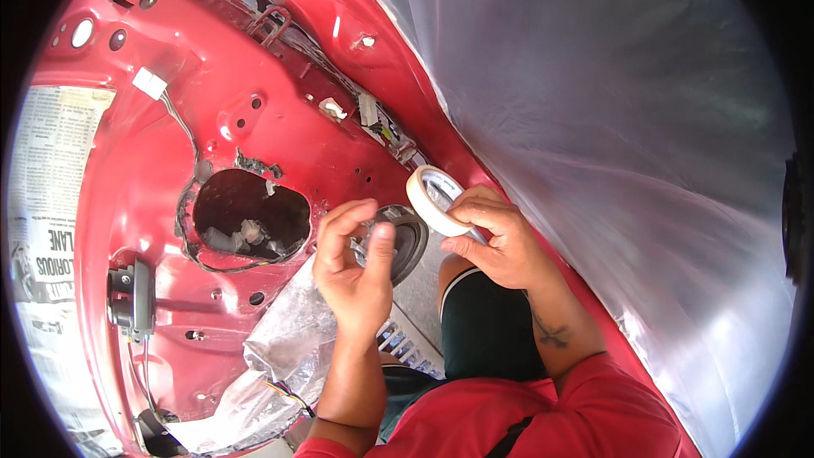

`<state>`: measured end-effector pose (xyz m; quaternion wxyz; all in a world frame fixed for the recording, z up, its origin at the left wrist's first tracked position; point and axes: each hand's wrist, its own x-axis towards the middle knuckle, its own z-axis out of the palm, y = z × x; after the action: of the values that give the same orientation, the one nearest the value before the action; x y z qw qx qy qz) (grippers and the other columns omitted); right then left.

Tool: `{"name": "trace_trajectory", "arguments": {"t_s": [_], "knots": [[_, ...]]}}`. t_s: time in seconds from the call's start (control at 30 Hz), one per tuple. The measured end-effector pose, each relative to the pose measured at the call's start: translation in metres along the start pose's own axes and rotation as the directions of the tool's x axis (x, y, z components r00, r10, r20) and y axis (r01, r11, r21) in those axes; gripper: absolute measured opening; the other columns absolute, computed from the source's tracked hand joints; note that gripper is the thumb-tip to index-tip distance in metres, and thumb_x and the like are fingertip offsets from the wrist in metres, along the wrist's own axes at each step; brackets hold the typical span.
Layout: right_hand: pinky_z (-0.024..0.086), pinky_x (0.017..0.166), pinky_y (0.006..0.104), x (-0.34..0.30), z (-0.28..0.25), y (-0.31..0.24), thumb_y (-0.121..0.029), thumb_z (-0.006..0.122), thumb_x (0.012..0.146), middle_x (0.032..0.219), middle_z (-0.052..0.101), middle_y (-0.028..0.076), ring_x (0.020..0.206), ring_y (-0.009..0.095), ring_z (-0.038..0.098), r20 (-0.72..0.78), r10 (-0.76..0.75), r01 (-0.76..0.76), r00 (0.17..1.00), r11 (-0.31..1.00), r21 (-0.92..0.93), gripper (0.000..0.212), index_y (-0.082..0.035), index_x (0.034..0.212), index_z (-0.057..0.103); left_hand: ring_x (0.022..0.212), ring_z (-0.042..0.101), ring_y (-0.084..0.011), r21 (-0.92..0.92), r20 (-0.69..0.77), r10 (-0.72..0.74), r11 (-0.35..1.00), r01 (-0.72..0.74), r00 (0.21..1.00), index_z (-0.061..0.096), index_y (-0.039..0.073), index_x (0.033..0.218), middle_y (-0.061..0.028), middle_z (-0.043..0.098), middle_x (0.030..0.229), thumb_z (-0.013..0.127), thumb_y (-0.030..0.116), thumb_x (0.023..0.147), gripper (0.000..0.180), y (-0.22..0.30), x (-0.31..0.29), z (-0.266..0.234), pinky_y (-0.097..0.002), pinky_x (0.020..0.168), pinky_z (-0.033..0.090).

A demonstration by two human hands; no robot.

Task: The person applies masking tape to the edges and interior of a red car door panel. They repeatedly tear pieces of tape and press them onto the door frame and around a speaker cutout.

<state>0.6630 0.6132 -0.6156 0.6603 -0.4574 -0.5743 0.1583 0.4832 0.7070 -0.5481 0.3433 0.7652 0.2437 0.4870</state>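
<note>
The cream roll of tape (423,206) is held up in the air, tilted, in front of the red panel's right edge. The right hand (496,236) pinches the near side of its ring between thumb and fingers. Just beside it, the left hand (352,271) is loosely spread, fingers half curled and thumb standing apart, with nothing visible in its grasp. Partly hidden behind that hand is a round black ring (413,250).

To the left spreads the red panel (318,153), with a large dark opening (250,212) near its middle, rough black residue around the rim. Above the opening, toward the panel's upper left corner, a white connector (150,83) hangs on a cable. A dark latch-like part (134,297) sits by the left edge, wires trailing below it; newspaper (59,161) lines that edge. Clear film (284,331) droops over the panel's lower right part. Beyond the right hand, a translucent sheet (619,127) hangs in wide folds.
</note>
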Motion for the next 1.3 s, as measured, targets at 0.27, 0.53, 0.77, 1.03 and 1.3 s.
{"name": "trace_trajectory", "arguments": {"t_s": [0.27, 0.53, 0.77, 1.03, 1.3], "knots": [[0.044, 0.089, 0.0406, -0.001, 0.005, -0.002, -0.019, 0.083, 0.081, 0.090, 0.073, 0.004, 0.093, 0.023, 0.063, -0.033, -0.064, 0.054, 0.997, 0.969, -0.240, 0.032, -0.005, 0.109, 0.076, 0.113, 0.064, -0.0284, 0.383, 0.324, 0.070, 0.902, -0.198, 0.944, 0.068, 0.004, 0.117, -0.0145, 0.066, 0.122, 0.093, 0.011, 0.071, 0.053, 0.023, 0.011, 0.011, -0.0381, 0.094, 0.052], [0.038, 0.091, 0.0457, -0.009, 0.011, -0.022, -0.016, 0.076, 0.086, 0.087, 0.066, 0.000, 0.090, 0.021, 0.059, 0.073, -0.045, 0.075, 0.996, 0.874, -0.480, 0.037, -0.011, 0.122, 0.070, 0.109, 0.066, -0.0290, 0.165, 0.360, -0.139, 0.983, 0.084, 0.922, 0.065, 0.002, 0.114, -0.0138, 0.066, 0.121, 0.085, 0.003, 0.079, 0.040, 0.007, 0.000, 0.009, -0.0360, 0.087, 0.057], [0.036, 0.094, 0.0464, -0.022, 0.018, -0.013, -0.016, 0.071, 0.089, 0.088, 0.065, 0.001, 0.090, 0.023, 0.057, 0.085, 0.019, 0.017, 0.996, 0.914, -0.405, 0.033, -0.010, 0.121, 0.070, 0.121, 0.060, -0.0270, 0.116, 0.417, -0.134, 0.989, 0.093, 0.899, 0.062, 0.004, 0.099, -0.0161, 0.055, 0.127, 0.081, -0.002, 0.082, 0.026, -0.017, -0.018, 0.002, -0.0371, 0.095, 0.053], [0.035, 0.097, 0.0471, -0.023, 0.010, -0.014, -0.026, 0.073, 0.091, 0.085, 0.065, 0.002, 0.089, 0.024, 0.057, 0.188, 0.010, 0.056, 0.982, 0.937, -0.344, 0.028, -0.009, 0.113, 0.071, 0.108, 0.071, -0.0274, 0.040, 0.246, -0.265, 0.964, 0.263, 0.932, 0.069, 0.000, 0.111, -0.0167, 0.070, 0.119, 0.080, 0.002, 0.087, 0.027, -0.013, -0.030, -0.005, -0.0354, 0.095, 0.055], [0.038, 0.096, 0.0469, -0.024, 0.019, -0.024, -0.029, 0.074, 0.091, 0.089, 0.068, 0.004, 0.091, 0.024, 0.062, 0.276, -0.025, 0.116, 0.961, 0.941, -0.319, 0.029, -0.009, 0.111, 0.070, 0.098, 0.073, -0.0336, 0.447, 0.266, -0.001, 0.886, -0.123, 0.964, 0.068, -0.002, 0.104, -0.0201, 0.074, 0.107, 0.072, 0.001, 0.091, 0.014, -0.004, -0.039, -0.016, -0.0388, 0.079, 0.059]]}}
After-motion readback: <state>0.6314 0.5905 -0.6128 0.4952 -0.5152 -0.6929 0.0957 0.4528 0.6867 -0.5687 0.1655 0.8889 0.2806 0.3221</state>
